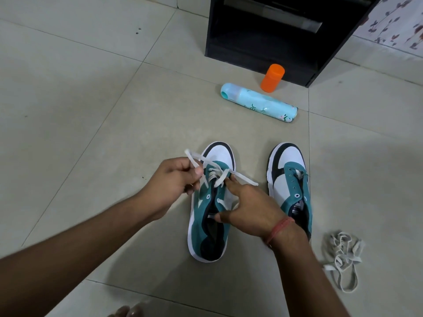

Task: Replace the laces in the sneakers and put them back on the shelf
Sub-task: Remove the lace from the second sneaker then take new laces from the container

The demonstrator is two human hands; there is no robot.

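Two teal, white and black sneakers stand side by side on the tiled floor. The left sneaker [209,216] has a white lace [218,175] threaded through its front eyelets. My left hand [174,179] pinches one lace end, pulled up and to the left. My right hand [249,207] rests on the sneaker's eyelet row, its fingers pinching the lace there; the other lace end sticks out to the right. The right sneaker [290,181] has no lace across its eyelets. A loose white lace [343,257] lies tangled on the floor at the right.
A black shelf unit [270,53] stands ahead against the wall. In front of it lie a light blue spray can [258,102] on its side and an upright orange cap [272,77]. My toes [128,312] show at the bottom edge.
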